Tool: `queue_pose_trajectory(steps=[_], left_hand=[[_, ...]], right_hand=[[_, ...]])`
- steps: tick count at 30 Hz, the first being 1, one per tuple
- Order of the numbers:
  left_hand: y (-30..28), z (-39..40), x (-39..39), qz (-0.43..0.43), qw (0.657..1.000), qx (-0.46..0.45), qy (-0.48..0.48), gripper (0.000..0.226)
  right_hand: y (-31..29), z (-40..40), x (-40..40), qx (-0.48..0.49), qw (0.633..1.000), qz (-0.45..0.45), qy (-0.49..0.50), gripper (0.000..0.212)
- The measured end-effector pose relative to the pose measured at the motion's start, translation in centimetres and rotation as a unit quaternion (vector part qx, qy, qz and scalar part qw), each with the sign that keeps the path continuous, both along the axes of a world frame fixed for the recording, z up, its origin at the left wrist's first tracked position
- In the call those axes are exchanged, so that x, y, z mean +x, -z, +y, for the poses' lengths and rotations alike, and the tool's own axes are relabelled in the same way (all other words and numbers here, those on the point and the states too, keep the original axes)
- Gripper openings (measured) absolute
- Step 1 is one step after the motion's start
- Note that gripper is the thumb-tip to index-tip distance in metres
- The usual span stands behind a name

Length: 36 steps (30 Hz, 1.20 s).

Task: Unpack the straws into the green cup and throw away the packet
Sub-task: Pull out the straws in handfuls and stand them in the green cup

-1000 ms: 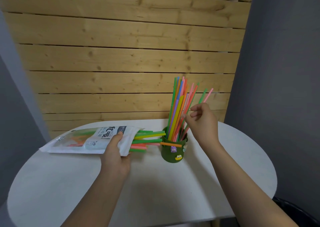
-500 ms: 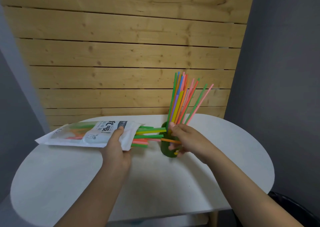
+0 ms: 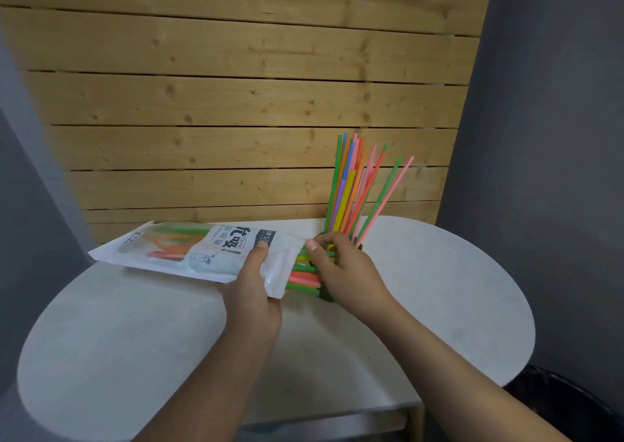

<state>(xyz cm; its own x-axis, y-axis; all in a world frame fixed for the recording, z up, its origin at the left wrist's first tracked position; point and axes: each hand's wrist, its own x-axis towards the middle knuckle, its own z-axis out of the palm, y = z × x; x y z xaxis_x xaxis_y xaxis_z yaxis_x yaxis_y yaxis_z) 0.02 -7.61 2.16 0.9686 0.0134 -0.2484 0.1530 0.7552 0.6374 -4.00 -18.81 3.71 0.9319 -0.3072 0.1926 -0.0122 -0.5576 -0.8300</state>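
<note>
My left hand (image 3: 254, 288) grips the open end of the white straw packet (image 3: 199, 254), held just above the white table (image 3: 135, 333). Several coloured straws (image 3: 305, 278) stick out of its mouth to the right. My right hand (image 3: 347, 269) reaches over those ends, fingers pinched on them at the packet mouth. It hides nearly all of the green cup (image 3: 325, 296), of which only a sliver shows beside the wrist. Several straws (image 3: 354, 185) stand upright in the cup, fanning right.
A wooden slat wall (image 3: 256, 104) backs the table. Grey walls close in left and right. A black bin (image 3: 570, 404) sits on the floor below the table's right edge.
My right hand dropped from the upright straws, passed in front of the cup and moved left to the straw ends at the packet mouth. The packet shifted slightly right toward the cup.
</note>
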Motion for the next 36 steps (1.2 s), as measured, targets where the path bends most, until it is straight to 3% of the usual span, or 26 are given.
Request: queue_pose_trajectory(steps=[4, 9, 11, 13, 15, 18, 20, 24, 28, 32, 36], left_hand=[[0.0, -0.1, -0.1, 0.004, 1.000, -0.005, 0.006, 0.054], [-0.3, 1.2, 1.2, 0.008, 0.999, -0.010, -0.047, 0.060], [-0.4, 1.6, 1.4, 0.013, 0.998, -0.004, -0.065, 0.058], [-0.5, 1.9, 1.4, 0.017, 0.997, -0.003, -0.081, 0.057], [-0.8, 2.0, 1.4, 0.022, 0.995, -0.003, -0.095, 0.057], [-1.2, 2.3, 1.6, 0.022, 0.994, -0.006, -0.108, 0.056], [-1.4, 2.5, 1.7, 0.018, 0.994, -0.007, -0.111, 0.056], [-1.7, 2.1, 1.2, 0.016, 0.995, -0.014, -0.098, 0.054], [-1.5, 0.6, -0.2, 0.025, 0.998, -0.017, -0.060, 0.047], [-1.2, -0.2, -0.6, 0.025, 0.998, -0.010, -0.049, 0.047], [-1.0, 0.2, 0.0, 0.024, 0.998, -0.012, -0.052, 0.048]], right_hand=[[0.2, 0.0, 0.1, -0.010, 0.998, -0.048, 0.031, 0.018], [-0.6, -1.5, 0.3, 0.007, 0.995, -0.070, 0.063, 0.030], [-0.8, -2.0, 0.2, 0.052, 0.996, -0.063, 0.047, 0.030], [-0.6, -2.0, 0.0, 0.157, 0.985, -0.060, 0.027, 0.030], [-0.4, -1.6, -0.1, 0.281, 0.958, -0.056, 0.017, 0.030], [0.0, -0.2, -0.2, 0.471, 0.881, -0.032, -0.014, 0.026], [0.6, 1.0, -0.2, 0.547, 0.836, -0.026, -0.027, 0.033], [0.9, 3.0, -0.3, 0.565, 0.820, -0.008, -0.087, 0.035], [0.0, 3.7, 0.5, 0.604, 0.793, -0.011, -0.084, 0.062], [-0.6, 3.3, 1.5, 0.643, 0.765, -0.020, -0.034, 0.039], [-0.7, 2.4, 2.0, 0.626, 0.776, -0.068, 0.002, 0.011]])
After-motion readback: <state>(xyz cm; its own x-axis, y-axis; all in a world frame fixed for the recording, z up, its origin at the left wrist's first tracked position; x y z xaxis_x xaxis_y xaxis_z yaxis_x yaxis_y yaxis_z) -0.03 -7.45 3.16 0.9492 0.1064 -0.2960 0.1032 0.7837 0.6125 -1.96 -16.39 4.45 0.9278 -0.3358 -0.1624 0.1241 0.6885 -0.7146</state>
